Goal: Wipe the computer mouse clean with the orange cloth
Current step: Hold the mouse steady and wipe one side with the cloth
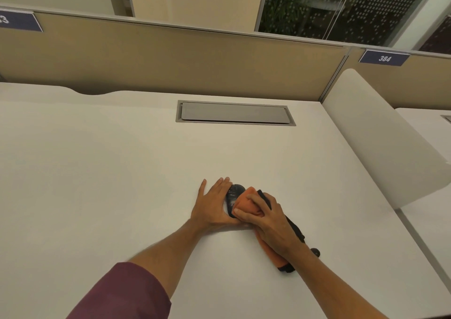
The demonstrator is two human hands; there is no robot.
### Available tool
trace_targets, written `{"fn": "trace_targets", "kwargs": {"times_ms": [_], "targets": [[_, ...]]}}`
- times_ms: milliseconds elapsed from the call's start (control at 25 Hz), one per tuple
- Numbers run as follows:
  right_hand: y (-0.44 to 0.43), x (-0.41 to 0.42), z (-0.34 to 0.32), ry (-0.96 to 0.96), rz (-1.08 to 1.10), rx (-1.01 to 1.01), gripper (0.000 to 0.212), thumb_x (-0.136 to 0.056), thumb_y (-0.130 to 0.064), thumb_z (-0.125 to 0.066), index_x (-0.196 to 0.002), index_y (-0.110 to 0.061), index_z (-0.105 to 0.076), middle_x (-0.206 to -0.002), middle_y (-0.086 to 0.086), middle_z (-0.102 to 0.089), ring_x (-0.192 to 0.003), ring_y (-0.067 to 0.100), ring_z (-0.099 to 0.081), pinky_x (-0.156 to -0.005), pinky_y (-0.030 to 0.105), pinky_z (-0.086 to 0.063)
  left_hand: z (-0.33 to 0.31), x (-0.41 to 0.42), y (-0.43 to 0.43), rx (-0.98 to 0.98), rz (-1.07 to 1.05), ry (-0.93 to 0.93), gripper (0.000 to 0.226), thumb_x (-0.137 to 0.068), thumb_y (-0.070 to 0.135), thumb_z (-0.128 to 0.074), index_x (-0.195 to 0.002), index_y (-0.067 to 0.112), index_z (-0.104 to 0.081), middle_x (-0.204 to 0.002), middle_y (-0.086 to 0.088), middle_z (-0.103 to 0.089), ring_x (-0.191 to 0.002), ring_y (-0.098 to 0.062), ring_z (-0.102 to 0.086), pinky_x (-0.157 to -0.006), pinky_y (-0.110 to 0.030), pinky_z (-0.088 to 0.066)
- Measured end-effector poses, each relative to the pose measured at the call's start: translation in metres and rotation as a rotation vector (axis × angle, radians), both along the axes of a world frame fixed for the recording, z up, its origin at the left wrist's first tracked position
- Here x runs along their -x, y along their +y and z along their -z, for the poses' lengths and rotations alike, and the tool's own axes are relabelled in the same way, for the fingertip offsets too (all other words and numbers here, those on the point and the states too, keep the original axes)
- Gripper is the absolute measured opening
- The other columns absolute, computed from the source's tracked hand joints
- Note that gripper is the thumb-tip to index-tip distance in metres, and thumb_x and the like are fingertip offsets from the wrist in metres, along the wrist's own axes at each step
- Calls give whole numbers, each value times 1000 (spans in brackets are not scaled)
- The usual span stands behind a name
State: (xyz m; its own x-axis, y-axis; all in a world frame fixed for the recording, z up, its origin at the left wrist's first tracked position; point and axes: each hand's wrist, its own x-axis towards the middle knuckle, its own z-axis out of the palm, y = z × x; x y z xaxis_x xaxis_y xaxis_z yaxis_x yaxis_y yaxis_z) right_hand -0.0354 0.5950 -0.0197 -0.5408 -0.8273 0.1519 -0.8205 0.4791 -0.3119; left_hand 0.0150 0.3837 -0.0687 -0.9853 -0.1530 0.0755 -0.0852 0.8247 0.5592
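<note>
A dark computer mouse (234, 194) lies on the white desk (122, 172), a little right of centre and near the front. My left hand (212, 204) rests against its left side with the fingers stretched flat, steadying it. My right hand (271, 223) is closed on a bunched orange cloth (246, 202) with a black edge and presses it onto the right half of the mouse. The rest of the cloth trails back under my right wrist toward the desk's front right. Much of the mouse is hidden by the cloth and both hands.
A grey cable hatch (234, 113) is set flush into the desk behind the mouse. A beige partition (170, 57) closes the back edge. A white rounded side divider (380, 135) stands on the right, with a numbered label (384, 58) above it.
</note>
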Motion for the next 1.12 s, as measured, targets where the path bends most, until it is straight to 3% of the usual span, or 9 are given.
{"fn": "trace_targets", "kwargs": {"times_ms": [80,120,200,280,440,720,920,1120], "targets": [[10,1,2,-21,-30,-69,35,-98,-58,-37,-131,-62,-45,-156,0,-25,-138,28,-29,-113,47,-36,0,0,1,8,1,-2,131,-53,105,-42,-155,27,-21,-163,8,-22,-150,-1,-7,-122,-51,7],[11,0,0,-16,-12,-69,33,-99,-51,-42,-130,-60,-48,-156,2,-28,-138,30,-30,-112,50,-37,0,0,1,6,-1,-1,131,-53,105,-42,-155,26,-21,-163,9,-22,-149,-1,-6,-122,-51,7],[8,1,1,-3,55,49,45,-94,-18,-62,-129,-46,-56,-149,12,-41,-131,42,-39,-102,59,-44,-2,-1,0,0,-4,-5,131,-53,105,-43,-155,26,-21,-163,9,-22,-149,-1,-7,-122,-51,8],[0,6,-3,-17,112,154,57,-87,-2,-62,-132,-37,-56,-148,14,-43,-129,44,-39,-102,58,-44,-4,-1,0,13,5,-6,132,-51,105,-43,-155,26,-21,-163,7,-22,-150,-4,-9,-122,-52,7],[-23,7,-8,-14,103,90,48,-94,-13,-53,-136,-36,-55,-153,11,-36,-134,42,-33,-105,56,-41,-7,-2,0,15,10,-2,130,-54,104,-43,-155,26,-20,-163,6,-22,-150,-5,-9,-122,-51,7],[10,7,4,48,-32,43,56,-87,-10,-72,-131,-41,-57,-147,10,-46,-129,45,-44,-97,59,-49,-5,-3,2,-13,-10,2,131,-53,104,-45,-155,26,-19,-163,10,-21,-148,3,-5,-122,-50,7],[-3,12,2,-62,196,175,58,-91,0,-60,-136,-36,-56,-152,7,-38,-133,38,-34,-106,56,-40,-7,-2,0,8,6,-15,133,-52,104,-45,-155,25,-20,-163,8,-21,-149,-1,-7,-122,-50,8],[-18,4,1,-84,132,96,47,-95,-11,-60,-135,-35,-57,-154,6,-36,-133,37,-33,-106,54,-41,-7,-3,1,5,3,-3,128,-55,103,-46,-155,27,-20,-163,8,-22,-149,-1,-8,-122,-49,8]]}}
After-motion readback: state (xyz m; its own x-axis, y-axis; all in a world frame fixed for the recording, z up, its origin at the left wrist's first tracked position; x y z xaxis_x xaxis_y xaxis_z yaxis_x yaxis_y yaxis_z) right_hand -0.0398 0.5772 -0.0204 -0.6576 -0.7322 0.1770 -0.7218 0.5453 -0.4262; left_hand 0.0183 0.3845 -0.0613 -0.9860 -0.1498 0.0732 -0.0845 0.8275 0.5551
